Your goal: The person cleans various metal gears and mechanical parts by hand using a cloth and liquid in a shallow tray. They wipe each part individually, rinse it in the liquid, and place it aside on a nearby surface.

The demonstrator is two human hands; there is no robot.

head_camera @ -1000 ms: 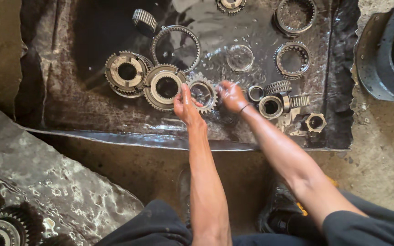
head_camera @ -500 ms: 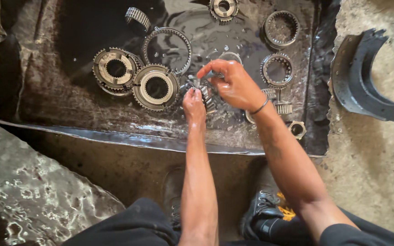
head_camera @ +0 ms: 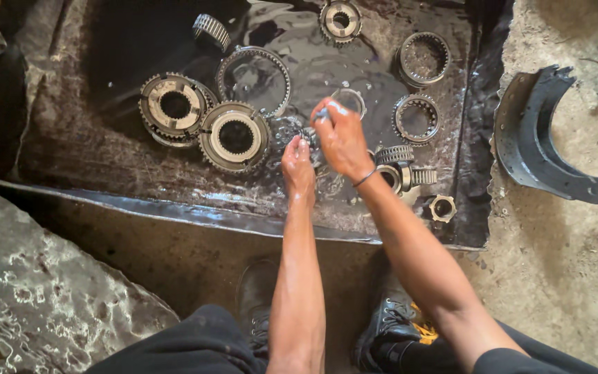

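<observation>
Gear (head_camera: 311,140), small and toothed, sits half under dark wash fluid in the shallow tray (head_camera: 70,149), near the tray's front edge and about midway along it, just right of the two large hub gears.

Head view, changes noted:
- Right hand (head_camera: 340,138) has moved. One second ago it lay low beside the gear, fingers down at the fluid. Half a second ago it was rising over it. Now it is lifted above the gear, closed in a pinch on a small pale item (head_camera: 325,113); item too small to identify.
- Left hand (head_camera: 297,166) has barely shifted. Fingers curl onto the near side of the gear, touching it; hand closed on the rim as far as can be seen, though splash and glare hide the fingertips.
- Fluid around the gear is rippled and flecked with foam.

Judgement: the gear is being steadied with the left while the right works on it from above; washing is in progress, gear not yet out of the fluid.

Unmoved: large hub gear (head_camera: 235,136), second hub gear (head_camera: 173,105), toothed ring (head_camera: 254,76), curved brake shoe (head_camera: 541,138) on the floor beyond the tray's right edge.
</observation>
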